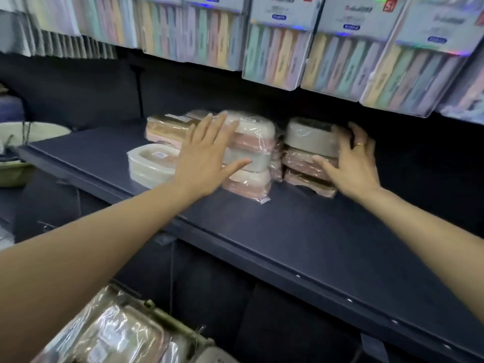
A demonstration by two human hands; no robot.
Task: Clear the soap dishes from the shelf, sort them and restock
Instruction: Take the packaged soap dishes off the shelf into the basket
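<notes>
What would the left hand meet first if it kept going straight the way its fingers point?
Probably the middle stack of wrapped soap dishes: the left hand is open, fingers aimed up and right at it. Depth is unclear; the fingertips may already be touching the wrap.

We see two stacks of wrapped soap dishes (pixel 248 153) side by side at the back of the shelf (pixel 301 231), our left hand (pixel 207 155) before the left stack, our right hand (pixel 351 161) against the right stack (pixel 309 155), a single dish (pixel 152 162) further left, packs (pixel 277 43) hanging above, more dishes (pixel 117 334) below the shelf.
</notes>
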